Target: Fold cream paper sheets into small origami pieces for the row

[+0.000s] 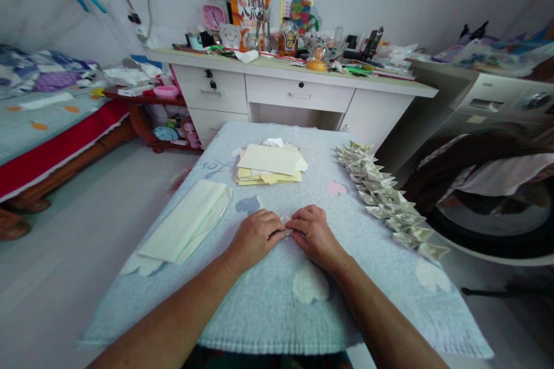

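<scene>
Between my two hands is a small folded piece of paper (285,221), pale and mostly covered by fingers. My left hand (258,234) pinches its left side, and my right hand (314,234) pinches its right side. Both hands rest low over the blue cloth on the table. Beyond them lies a stack of cream and yellow paper sheets (270,160). To the left is a folded bundle of pale green-white paper or cloth (188,222); I cannot tell which. Rows of folded paper pieces with pointed ends (385,190) stand along the right side.
The table wears a light blue patterned cloth (277,305). Behind it stands a white desk (298,92) crowded with a jar (288,37), an orange bag (247,8) and a pink clock (213,17). A washing machine (497,98) with its door open is at right, a bed (52,109) at left.
</scene>
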`<state>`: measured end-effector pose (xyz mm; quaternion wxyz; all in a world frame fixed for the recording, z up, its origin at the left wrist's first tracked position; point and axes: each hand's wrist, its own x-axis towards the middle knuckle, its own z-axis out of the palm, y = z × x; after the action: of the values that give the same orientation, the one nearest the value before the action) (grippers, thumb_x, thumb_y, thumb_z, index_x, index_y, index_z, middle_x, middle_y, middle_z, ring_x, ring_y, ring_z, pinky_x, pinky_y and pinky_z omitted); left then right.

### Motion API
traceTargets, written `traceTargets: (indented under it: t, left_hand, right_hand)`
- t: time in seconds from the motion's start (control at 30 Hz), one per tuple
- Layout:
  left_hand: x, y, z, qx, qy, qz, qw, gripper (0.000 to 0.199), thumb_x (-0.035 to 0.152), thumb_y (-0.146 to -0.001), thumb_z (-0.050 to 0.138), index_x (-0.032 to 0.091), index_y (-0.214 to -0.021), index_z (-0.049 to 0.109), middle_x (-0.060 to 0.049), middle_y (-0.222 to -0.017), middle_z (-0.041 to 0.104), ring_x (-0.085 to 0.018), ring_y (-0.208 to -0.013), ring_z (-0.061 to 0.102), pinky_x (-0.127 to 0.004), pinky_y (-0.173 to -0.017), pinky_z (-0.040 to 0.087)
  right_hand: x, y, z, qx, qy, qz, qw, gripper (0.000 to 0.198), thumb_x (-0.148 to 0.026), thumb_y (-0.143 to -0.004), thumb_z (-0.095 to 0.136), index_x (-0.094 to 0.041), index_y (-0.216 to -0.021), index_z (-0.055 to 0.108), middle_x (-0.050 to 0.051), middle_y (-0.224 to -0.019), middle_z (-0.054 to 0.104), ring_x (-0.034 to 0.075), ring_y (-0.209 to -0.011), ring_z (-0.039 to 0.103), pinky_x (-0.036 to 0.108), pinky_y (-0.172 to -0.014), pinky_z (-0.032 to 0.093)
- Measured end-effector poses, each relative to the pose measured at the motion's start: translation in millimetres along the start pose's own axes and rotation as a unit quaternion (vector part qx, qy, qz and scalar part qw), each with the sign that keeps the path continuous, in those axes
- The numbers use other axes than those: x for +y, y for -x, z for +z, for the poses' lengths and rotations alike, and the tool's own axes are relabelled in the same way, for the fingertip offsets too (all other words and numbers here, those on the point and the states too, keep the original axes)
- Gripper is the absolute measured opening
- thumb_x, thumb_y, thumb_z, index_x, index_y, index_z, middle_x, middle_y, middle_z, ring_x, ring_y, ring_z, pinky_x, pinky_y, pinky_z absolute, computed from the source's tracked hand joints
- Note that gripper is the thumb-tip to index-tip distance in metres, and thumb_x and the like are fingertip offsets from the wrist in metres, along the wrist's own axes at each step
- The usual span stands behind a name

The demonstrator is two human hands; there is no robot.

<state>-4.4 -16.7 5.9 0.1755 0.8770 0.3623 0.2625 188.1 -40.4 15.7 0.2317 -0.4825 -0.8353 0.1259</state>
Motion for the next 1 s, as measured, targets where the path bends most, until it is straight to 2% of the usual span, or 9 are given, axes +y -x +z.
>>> traceTargets:
  t: [0.13, 0.3, 0.47, 0.63, 0.73, 1.0]
  left_hand:
    - [3.5, 0.6, -0.9, -0.012, -0.014, -0.011, 1.0, 0.007, 0.017, -0.083, 0.059, 0.018, -0.082, 0.066, -0.004, -0.081, 0.064, -0.017, -0.082, 0.058, -0.028, -0.073, 0.044]
    - [2.5, 1.3, -2.6, -0.005, -0.03, -0.028, 0.999, 0.013, 0.018, -0.083, 0.059, 0.019, -0.094, 0.066, -0.004, -0.087, 0.062, -0.018, -0.085, 0.057, -0.03, -0.076, 0.044]
    - [-1.4, 1.4, -2.7, -0.015, -0.026, -0.013, 0.999, 0.012, 0.019, -0.086, 0.055, 0.019, -0.085, 0.067, -0.004, -0.082, 0.061, -0.017, -0.083, 0.056, -0.029, -0.075, 0.044]
    - [-1.3, 0.9, -2.8, -0.015, -0.03, 0.016, 0.999, 0.015, 0.017, -0.088, 0.054, 0.018, -0.082, 0.067, -0.004, -0.085, 0.063, -0.018, -0.085, 0.056, -0.029, -0.076, 0.044]
    - [-1.0, 0.3, -2.9, -0.018, -0.022, 0.02, 0.999, 0.015, 0.017, -0.088, 0.053, 0.018, -0.084, 0.067, -0.005, -0.087, 0.064, -0.018, -0.087, 0.056, -0.03, -0.078, 0.044]
    - [1.3, -1.1, -3.7, -0.019, 0.014, -0.028, 0.999, 0.007, 0.013, -0.083, 0.058, 0.018, -0.083, 0.064, -0.003, -0.087, 0.062, -0.018, -0.089, 0.055, -0.03, -0.081, 0.043]
  right_hand:
    - [1.6, -0.5, 1.5, -0.003, 0.002, 0.004, 1.0, 0.016, -0.014, -0.082, 0.063, -0.023, -0.094, 0.07, 0.004, -0.092, 0.065, 0.021, -0.093, 0.046, 0.037, -0.084, 0.03]
    - [3.9, -2.9, 2.3, -0.011, 0.002, -0.001, 1.0, 0.011, -0.016, -0.084, 0.062, -0.023, -0.088, 0.07, 0.004, -0.088, 0.065, 0.02, -0.091, 0.048, 0.036, -0.083, 0.03]
    - [3.1, -3.8, 2.3, -0.012, -0.012, 0.012, 1.0, 0.01, -0.016, -0.085, 0.061, -0.022, -0.086, 0.068, 0.003, -0.087, 0.064, 0.019, -0.089, 0.048, 0.035, -0.082, 0.03]
    - [1.7, -1.8, 2.9, 0.002, -0.009, 0.04, 0.999, 0.02, -0.014, -0.08, 0.065, -0.021, -0.098, 0.066, 0.005, -0.093, 0.061, 0.021, -0.092, 0.047, 0.034, -0.081, 0.031]
    - [2.8, -1.7, 4.1, -0.003, -0.005, 0.036, 0.999, 0.016, -0.013, -0.08, 0.065, -0.022, -0.093, 0.067, 0.004, -0.09, 0.061, 0.02, -0.09, 0.047, 0.034, -0.081, 0.031]
    - [1.3, -2.6, 1.4, 0.0, -0.01, 0.054, 0.998, 0.008, -0.017, -0.082, 0.065, -0.021, -0.087, 0.069, 0.004, -0.089, 0.061, 0.02, -0.088, 0.048, 0.033, -0.078, 0.031]
